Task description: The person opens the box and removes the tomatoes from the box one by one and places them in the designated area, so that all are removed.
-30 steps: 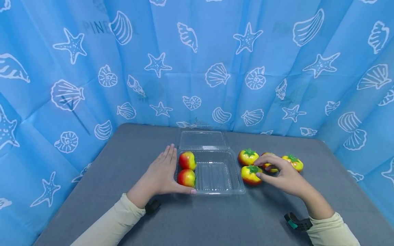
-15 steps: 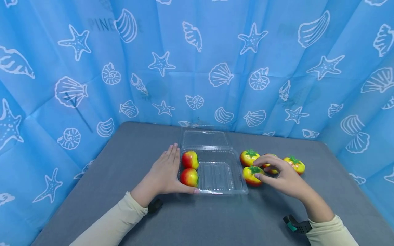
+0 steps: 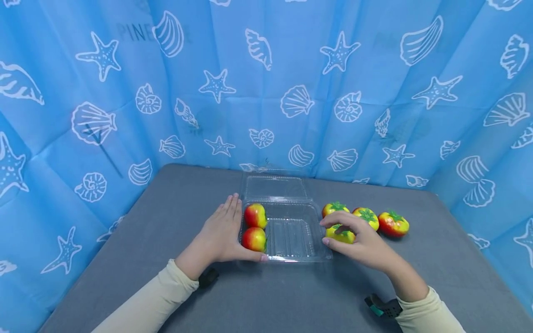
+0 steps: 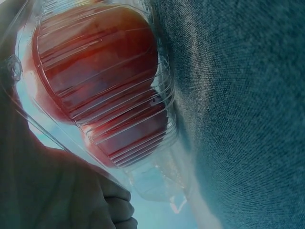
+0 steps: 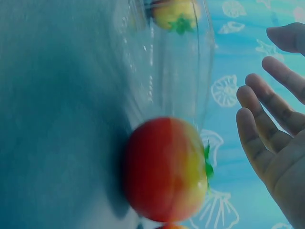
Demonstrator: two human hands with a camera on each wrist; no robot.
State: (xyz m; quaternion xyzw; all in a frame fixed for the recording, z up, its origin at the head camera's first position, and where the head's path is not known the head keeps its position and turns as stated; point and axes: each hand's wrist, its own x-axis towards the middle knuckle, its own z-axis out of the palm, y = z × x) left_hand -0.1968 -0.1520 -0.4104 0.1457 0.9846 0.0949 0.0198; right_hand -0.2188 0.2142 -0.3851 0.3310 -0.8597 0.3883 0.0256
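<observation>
My left hand (image 3: 220, 233) lies with straight fingers along the left side of a clear plastic clamshell box (image 3: 293, 240), its thumb at the front rim. Two red-and-yellow persimmons, a far one (image 3: 255, 215) and a near one (image 3: 254, 239), sit in the box's left part; the left wrist view shows them through its ribbed wall. My right hand (image 3: 366, 240) hovers, fingers spread and lightly bent, over a loose persimmon (image 5: 164, 169) beside the box's right wall. In the right wrist view a gap shows between fingers and fruit. Behind it stands another persimmon (image 3: 333, 209), partly hidden by the hand.
Further right on the grey cloth-covered table (image 3: 300, 300) are a middle persimmon (image 3: 366, 218) and a rightmost persimmon (image 3: 393, 224). The box's lid (image 3: 275, 187) is folded back toward the blue shell-print curtain (image 3: 266, 92).
My right hand has moved left, from beside the loose persimmons to over the near one next to the box. The middle persimmon is now uncovered. My left hand has stayed at the box.
</observation>
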